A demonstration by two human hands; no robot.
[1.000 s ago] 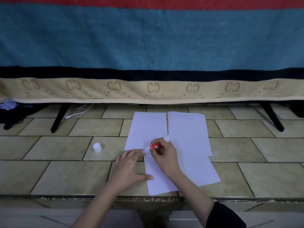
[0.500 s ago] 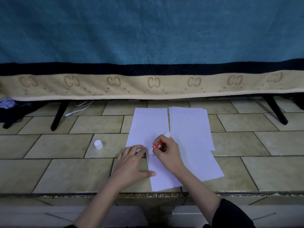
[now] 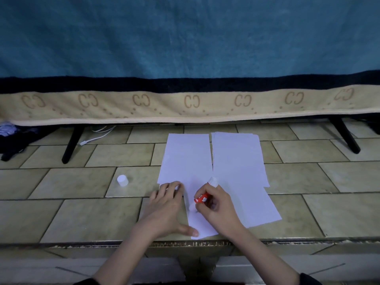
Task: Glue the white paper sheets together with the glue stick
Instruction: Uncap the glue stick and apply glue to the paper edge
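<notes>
right hand (image 3: pixel 218 208) grips glue stick (image 3: pixel 202 198) at sheet (image 3: pixel 186 159) edge | left hand (image 3: pixel 166 206) flat, empty | cap (image 3: pixel 122 180) apart

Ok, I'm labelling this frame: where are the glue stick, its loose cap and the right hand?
glue stick (image 3: pixel 202 198): head view, red label.
cap (image 3: pixel 122 180): head view, white side wall.
right hand (image 3: pixel 218 206): head view, back of the hand.

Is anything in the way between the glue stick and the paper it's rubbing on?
Nothing visible. The right hand holds the glue stick with its lower tip down at the nearest paper sheet, near the left edge. The left hand presses beside that spot, not across it. The white cap stands off on the tiles, away from the sheets.
</notes>
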